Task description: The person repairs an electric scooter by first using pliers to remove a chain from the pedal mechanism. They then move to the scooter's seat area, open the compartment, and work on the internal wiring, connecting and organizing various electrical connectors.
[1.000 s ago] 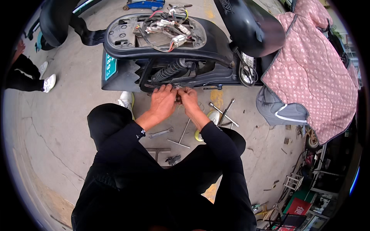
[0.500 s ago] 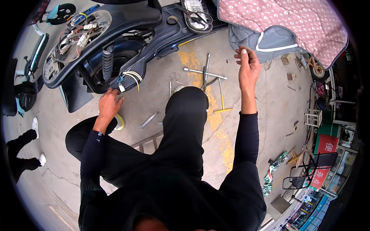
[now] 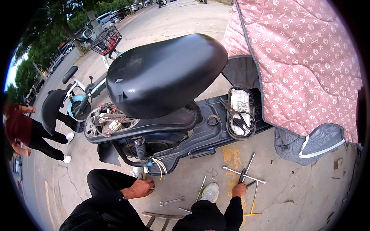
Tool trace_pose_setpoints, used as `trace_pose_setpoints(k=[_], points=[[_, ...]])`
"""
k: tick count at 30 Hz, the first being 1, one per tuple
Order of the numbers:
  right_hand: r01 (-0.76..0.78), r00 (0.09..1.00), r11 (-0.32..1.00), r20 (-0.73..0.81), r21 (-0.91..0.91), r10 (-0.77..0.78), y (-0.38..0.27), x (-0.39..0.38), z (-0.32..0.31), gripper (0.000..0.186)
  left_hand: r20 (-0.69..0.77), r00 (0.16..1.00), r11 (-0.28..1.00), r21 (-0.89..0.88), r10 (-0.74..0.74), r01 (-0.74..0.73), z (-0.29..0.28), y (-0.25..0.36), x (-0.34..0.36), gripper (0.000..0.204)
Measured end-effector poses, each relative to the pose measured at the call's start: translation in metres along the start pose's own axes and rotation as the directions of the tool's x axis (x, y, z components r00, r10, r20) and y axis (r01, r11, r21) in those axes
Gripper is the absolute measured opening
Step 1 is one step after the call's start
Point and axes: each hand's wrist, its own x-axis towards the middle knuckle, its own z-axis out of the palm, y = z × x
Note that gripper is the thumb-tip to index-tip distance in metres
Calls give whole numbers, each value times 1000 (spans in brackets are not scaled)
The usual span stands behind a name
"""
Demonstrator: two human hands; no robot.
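Note:
My left hand (image 3: 141, 188) is in front of the scooter's lower rear edge, fingers curled together; whatever they hold, if anything, is hidden. Just beyond it, pale loose wires (image 3: 159, 166) with a blue connector hang from the black electric scooter (image 3: 185, 142). My right hand (image 3: 239, 190) is low over the ground, closed around the end of black-handled pliers (image 3: 242, 176) whose handles stick out past it. A metal cross wrench (image 3: 252, 176) lies against the pliers. Beside them rests a yellow T-handle wrench (image 3: 253, 206).
The scooter's black seat (image 3: 165, 75) is tipped up above an open bay of wiring (image 3: 111, 121). Scissors (image 3: 236, 115) lie in a tray on the footboard. A pink quilted cover (image 3: 304, 69) drapes the front. An open-end wrench (image 3: 172, 201) lies on the ground; a person (image 3: 36, 131) stands left.
The view has tilted up, bringing the seat and street into sight. My right hand has dropped from beside the pink cover to the pliers. My left hand has come away from the scooter's edge.

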Motion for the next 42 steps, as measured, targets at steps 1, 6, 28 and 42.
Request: trace_pose_setpoints(k=[1, 6, 28, 42], points=[[36, 999, 999, -21, -8, -36, 7, 1, 4, 28, 5, 1000, 1000, -15, -5, 6, 0, 7, 0, 19], [137, 981, 980, 118, 142, -154, 67, -59, -13, 27, -8, 1000, 1000, -5, -3, 3, 1, 33, -52, 23], [-23, -379, 388, 351, 922, -856, -237, -493, -380, 36, -497, 830, 964, 200, 252, -173, -92, -87, -210, 34], [-106, -526, 859, 705, 501, -476, -408, -597, -360, 59, -280, 955, 878, -477, -103, -44, -85, -91, -286, 29]])
